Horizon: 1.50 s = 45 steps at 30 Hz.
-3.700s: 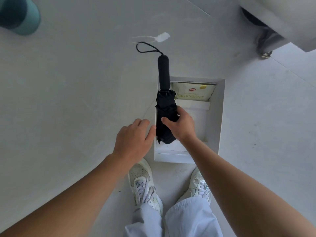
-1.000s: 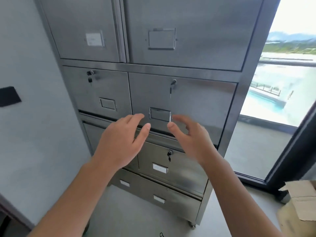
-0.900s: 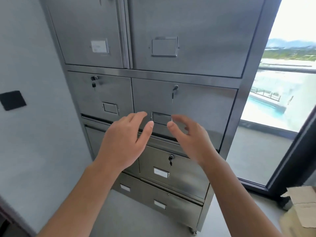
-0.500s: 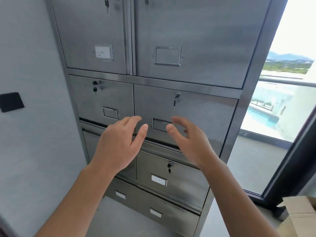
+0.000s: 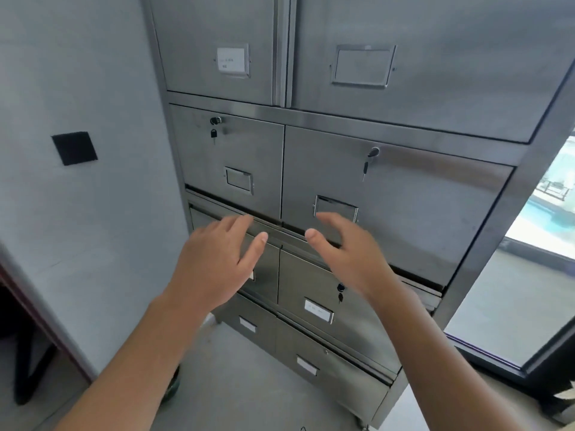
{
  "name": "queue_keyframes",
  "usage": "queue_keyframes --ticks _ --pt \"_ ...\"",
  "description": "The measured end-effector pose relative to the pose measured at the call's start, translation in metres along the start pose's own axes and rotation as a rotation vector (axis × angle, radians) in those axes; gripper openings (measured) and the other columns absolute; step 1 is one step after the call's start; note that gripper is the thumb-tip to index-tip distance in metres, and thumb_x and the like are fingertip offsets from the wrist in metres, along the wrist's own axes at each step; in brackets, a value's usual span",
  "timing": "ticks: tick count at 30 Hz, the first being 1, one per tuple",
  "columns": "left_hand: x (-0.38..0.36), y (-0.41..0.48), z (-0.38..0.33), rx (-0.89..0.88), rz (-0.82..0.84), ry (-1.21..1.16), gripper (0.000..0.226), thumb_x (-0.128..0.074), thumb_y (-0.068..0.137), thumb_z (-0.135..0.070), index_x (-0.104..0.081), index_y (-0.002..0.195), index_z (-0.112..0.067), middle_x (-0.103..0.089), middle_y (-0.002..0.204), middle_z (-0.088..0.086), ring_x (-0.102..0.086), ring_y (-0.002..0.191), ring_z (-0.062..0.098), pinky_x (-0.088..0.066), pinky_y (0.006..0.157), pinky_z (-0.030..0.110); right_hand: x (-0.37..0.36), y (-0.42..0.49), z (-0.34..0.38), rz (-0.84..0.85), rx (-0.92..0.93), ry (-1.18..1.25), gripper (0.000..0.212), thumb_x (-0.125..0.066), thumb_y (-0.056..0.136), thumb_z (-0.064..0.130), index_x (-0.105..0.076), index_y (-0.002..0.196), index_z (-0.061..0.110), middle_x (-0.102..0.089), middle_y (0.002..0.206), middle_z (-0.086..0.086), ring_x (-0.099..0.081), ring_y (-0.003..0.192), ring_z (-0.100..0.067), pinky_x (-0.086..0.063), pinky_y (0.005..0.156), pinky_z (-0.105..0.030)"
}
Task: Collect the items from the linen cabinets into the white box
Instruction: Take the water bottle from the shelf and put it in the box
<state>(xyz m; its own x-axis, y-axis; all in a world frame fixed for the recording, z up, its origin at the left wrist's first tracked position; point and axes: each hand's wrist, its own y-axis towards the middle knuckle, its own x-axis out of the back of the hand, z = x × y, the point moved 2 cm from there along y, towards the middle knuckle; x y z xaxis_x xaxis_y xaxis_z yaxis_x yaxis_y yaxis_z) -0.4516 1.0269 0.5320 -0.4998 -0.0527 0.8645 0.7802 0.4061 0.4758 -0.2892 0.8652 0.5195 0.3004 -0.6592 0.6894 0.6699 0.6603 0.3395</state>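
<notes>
— Where are your hands?

— Both are raised in front of the tall brushed-steel linen cabinet (image 5: 389, 98). My left hand (image 5: 214, 265) is spread, fingers loose, empty. My right hand (image 5: 348, 253) is also unclenched and holds nothing, thumb pointing left.

— And the drawer?

— The wide steel right-hand drawer (image 5: 404, 213) with a small key (image 5: 367, 164) hanging in its lock sits just beyond my right fingertips. Its empty metal label frame (image 5: 336, 206) is directly above them. I can't tell whether they touch the front.

— The left one?

— The smaller steel left-hand drawer (image 5: 230, 163) is above my left hand, apart from it.
</notes>
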Motion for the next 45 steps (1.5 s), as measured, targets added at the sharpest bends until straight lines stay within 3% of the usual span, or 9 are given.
queue_keyframes --ticks 4,9,14,18,23,30,36,41,45 --pt "0.01 -0.018 0.016 0.111 0.014 0.147 0.057 -0.021 0.097 -0.057 -0.053 0.128 -0.021 -0.064 0.121 -0.002 -0.06 0.105 0.021 -0.045 0.091 0.039 -0.023 0.018 0.006 0.076 0.104 0.021 0.064 -0.048 0.095 0.065 -0.047 0.149 0.031 -0.051 0.149 0.012 -0.042 0.14 -0.01 -0.032 0.102 -0.027" --pt "0.026 -0.069 0.019 0.362 0.051 0.257 0.064 -0.019 0.096 -0.057 -0.049 0.136 -0.018 -0.057 0.134 0.001 -0.055 0.118 0.023 -0.041 0.098 0.041 -0.051 0.025 0.029 0.246 0.285 0.107 0.064 -0.049 0.096 0.063 -0.046 0.15 0.028 -0.051 0.151 0.009 -0.04 0.14 -0.011 -0.034 0.109 -0.031" --pt "0.044 -0.172 0.002 0.68 0.056 0.373 0.058 -0.024 0.096 -0.054 -0.058 0.125 -0.016 -0.064 0.122 0.003 -0.061 0.106 0.027 -0.046 0.087 0.042 -0.106 -0.017 0.067 0.489 0.456 0.27 0.063 -0.051 0.096 0.062 -0.048 0.149 0.028 -0.05 0.151 0.009 -0.04 0.139 -0.01 -0.031 0.104 -0.024" --pt "0.085 -0.273 -0.034 0.952 0.063 0.469 0.059 -0.025 0.095 -0.055 -0.058 0.122 -0.015 -0.066 0.119 0.004 -0.061 0.104 0.03 -0.046 0.086 0.042 -0.137 -0.093 0.116 0.688 0.612 0.34 0.061 -0.052 0.096 0.059 -0.049 0.148 0.027 -0.052 0.149 0.009 -0.041 0.139 -0.011 -0.035 0.107 -0.028" --pt "0.164 -0.392 -0.102 1.243 -0.127 0.656 0.053 -0.031 0.094 -0.053 -0.062 0.118 -0.018 -0.068 0.112 0.002 -0.062 0.099 0.03 -0.047 0.083 0.039 -0.13 -0.206 0.205 0.831 0.9 0.442 0.06 -0.055 0.097 0.055 -0.053 0.146 0.021 -0.055 0.148 0.004 -0.044 0.139 -0.015 -0.031 0.108 -0.024" --pt "0.225 -0.551 -0.188 1.474 -0.202 0.701 0.058 -0.024 0.095 -0.055 -0.056 0.126 -0.019 -0.064 0.121 -0.001 -0.06 0.104 0.025 -0.046 0.087 0.04 -0.108 -0.384 0.281 0.993 1.123 0.519 0.06 -0.054 0.095 0.057 -0.055 0.143 0.021 -0.057 0.146 0.005 -0.045 0.138 -0.016 -0.031 0.102 -0.019" --pt "0.271 -0.68 -0.281 1.663 -0.24 0.83 0.047 -0.026 0.099 -0.054 -0.054 0.121 -0.023 -0.065 0.114 -0.001 -0.06 0.098 0.025 -0.044 0.084 0.038 -0.082 -0.547 0.321 1.183 1.238 0.637 0.059 -0.052 0.095 0.06 -0.054 0.143 0.027 -0.056 0.146 0.009 -0.046 0.137 -0.014 -0.038 0.104 -0.027" --pt "0.321 -0.753 -0.352 1.842 -0.36 0.924 0.05 -0.022 0.096 -0.057 -0.052 0.124 -0.029 -0.063 0.121 -0.005 -0.058 0.104 0.02 -0.045 0.091 0.039 -0.049 -0.653 0.369 1.33 1.37 0.722 0.064 -0.044 0.089 0.073 -0.05 0.143 0.039 -0.053 0.147 0.012 -0.046 0.134 -0.01 -0.033 0.098 -0.025" --pt "0.32 -0.791 -0.397 2.009 -0.399 0.977 0.049 -0.026 0.097 -0.055 -0.052 0.127 -0.027 -0.061 0.124 -0.004 -0.06 0.102 0.023 -0.043 0.089 0.037 -0.036 -0.724 0.389 1.481 1.477 0.767 0.063 -0.045 0.09 0.071 -0.049 0.144 0.039 -0.053 0.147 0.011 -0.049 0.132 -0.011 -0.037 0.1 -0.027"
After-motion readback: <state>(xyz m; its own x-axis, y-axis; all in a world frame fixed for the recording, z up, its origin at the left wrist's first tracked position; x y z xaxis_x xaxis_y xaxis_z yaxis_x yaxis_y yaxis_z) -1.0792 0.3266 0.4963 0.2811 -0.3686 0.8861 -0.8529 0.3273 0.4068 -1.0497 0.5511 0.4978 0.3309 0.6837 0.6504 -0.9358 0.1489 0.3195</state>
